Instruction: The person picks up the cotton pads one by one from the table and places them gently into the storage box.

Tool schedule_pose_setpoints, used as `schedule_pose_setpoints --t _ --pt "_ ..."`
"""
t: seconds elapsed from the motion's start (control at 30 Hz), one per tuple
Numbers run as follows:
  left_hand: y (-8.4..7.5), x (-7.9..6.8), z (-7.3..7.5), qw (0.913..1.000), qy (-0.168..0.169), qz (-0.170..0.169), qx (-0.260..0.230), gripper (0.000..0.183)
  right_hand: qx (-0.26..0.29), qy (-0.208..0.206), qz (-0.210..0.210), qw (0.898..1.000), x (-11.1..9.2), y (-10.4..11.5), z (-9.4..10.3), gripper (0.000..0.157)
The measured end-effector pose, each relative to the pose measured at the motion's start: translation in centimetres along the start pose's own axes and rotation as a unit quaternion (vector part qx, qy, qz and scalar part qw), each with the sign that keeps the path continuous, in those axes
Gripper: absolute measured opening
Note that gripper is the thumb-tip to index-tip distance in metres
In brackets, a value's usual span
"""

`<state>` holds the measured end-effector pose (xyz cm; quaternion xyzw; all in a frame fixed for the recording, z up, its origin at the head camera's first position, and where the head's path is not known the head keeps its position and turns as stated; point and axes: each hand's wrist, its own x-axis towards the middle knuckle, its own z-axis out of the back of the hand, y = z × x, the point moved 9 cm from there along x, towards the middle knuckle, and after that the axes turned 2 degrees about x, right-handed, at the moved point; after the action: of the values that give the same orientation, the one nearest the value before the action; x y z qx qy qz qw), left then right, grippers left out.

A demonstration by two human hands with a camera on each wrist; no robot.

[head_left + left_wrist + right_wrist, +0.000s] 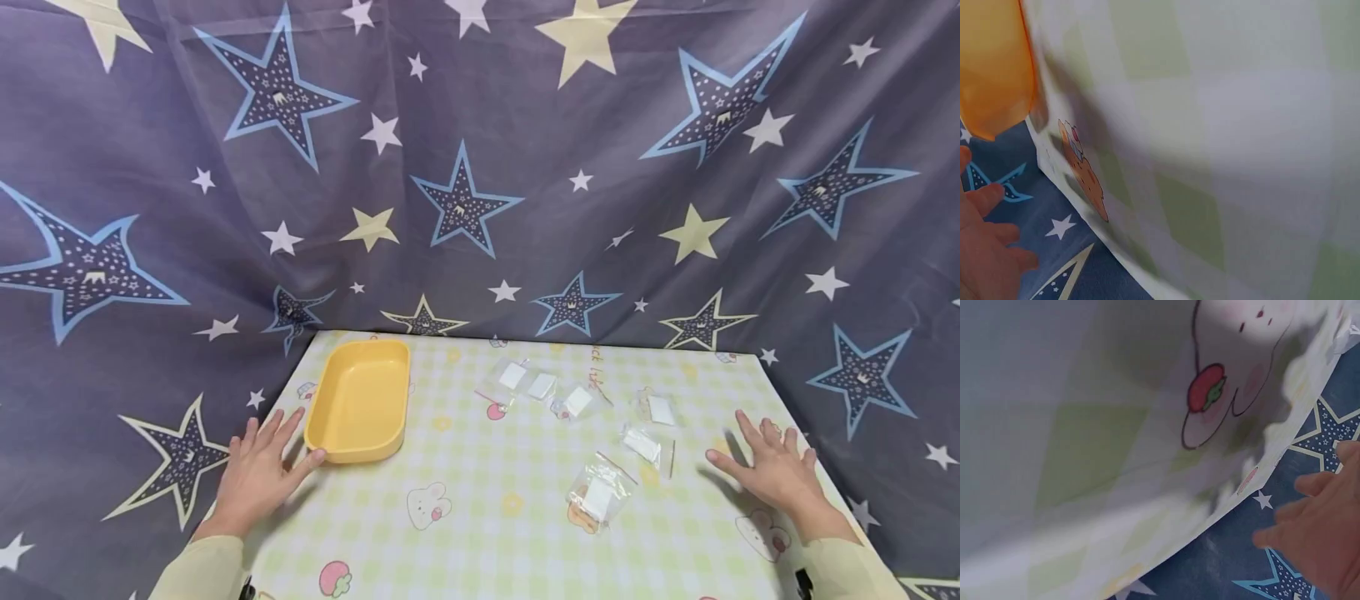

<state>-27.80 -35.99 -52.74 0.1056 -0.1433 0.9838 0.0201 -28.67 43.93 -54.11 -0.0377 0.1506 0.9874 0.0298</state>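
Observation:
My left hand (258, 475) is spread at the table's left edge, its thumb close to the near corner of a yellow tray (360, 400); whether they touch I cannot tell. The tray also shows at the upper left of the left wrist view. Over the right edge hovers my right hand (780, 471), fingers apart, holding nothing. Several small clear plastic bags with white contents lie between the hands. The nearest bag (598, 496) and another bag (643, 446) lie closest to the right hand's side, with a third bag (661, 410) behind.
The table (465, 542) has a checked cover printed with cartoon animals and fruit. More small bags (542, 385) lie towards its back edge. A dark star-patterned curtain (510, 117) hangs behind and along both sides.

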Motion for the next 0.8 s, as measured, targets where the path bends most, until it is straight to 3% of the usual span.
schedule_pose_setpoints --t 0.13,0.27,0.37,0.53,0.8 --pt "0.0 -0.3 -0.6 0.9961 0.019 0.044 -0.074 0.09 0.03 0.003 -0.003 1.0 0.2 0.2 -0.4 0.103" --pt "0.0 -1.2 -1.6 0.9799 0.036 0.105 -0.165 0.085 0.08 -0.02 0.01 0.997 -0.1 1.5 -0.5 0.083" --pt "-0.2 -1.7 -2.1 0.9697 0.023 0.125 -0.209 0.079 0.11 -0.053 0.031 0.992 -0.6 3.2 -0.6 0.069" --pt "-0.6 -1.8 -2.6 0.9634 0.009 0.138 -0.229 0.081 0.15 -0.086 0.102 0.98 -1.4 7.2 -1.2 0.054" --pt "-0.6 -1.9 -3.2 0.9582 0.022 0.171 -0.228 0.087 0.17 -0.039 0.202 0.964 -2.6 13.4 -2.9 0.063"
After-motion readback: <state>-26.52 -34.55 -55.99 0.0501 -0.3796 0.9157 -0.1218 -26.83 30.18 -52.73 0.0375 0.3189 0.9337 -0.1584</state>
